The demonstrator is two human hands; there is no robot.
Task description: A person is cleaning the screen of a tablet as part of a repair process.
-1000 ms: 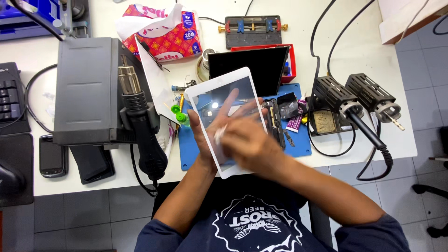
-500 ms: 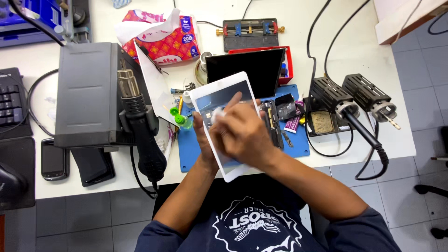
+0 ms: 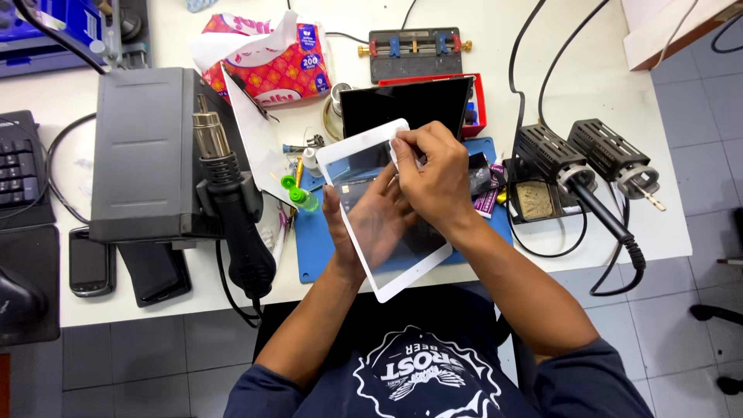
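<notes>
Head camera shows the right hand (image 3: 437, 182), pinching a small white wipe, now up at the top edge of the white-framed tablet glass (image 3: 385, 207), having slid from mid-pane, while the left hand (image 3: 368, 224) cradles it from beneath over the blue mat (image 3: 316, 248).

White table (image 3: 588, 70) carries: grey hot-air station (image 3: 143, 155) at left, its black handle (image 3: 232, 209) hanging over the front edge; red tissue pack (image 3: 271, 58) behind it; blue mat (image 3: 317, 248); green-capped bottle (image 3: 302, 199) on the mat; black tablet (image 3: 406, 104) leaning in red tray; two phones (image 3: 128, 267) front left; soldering iron (image 3: 600, 209) right
</notes>
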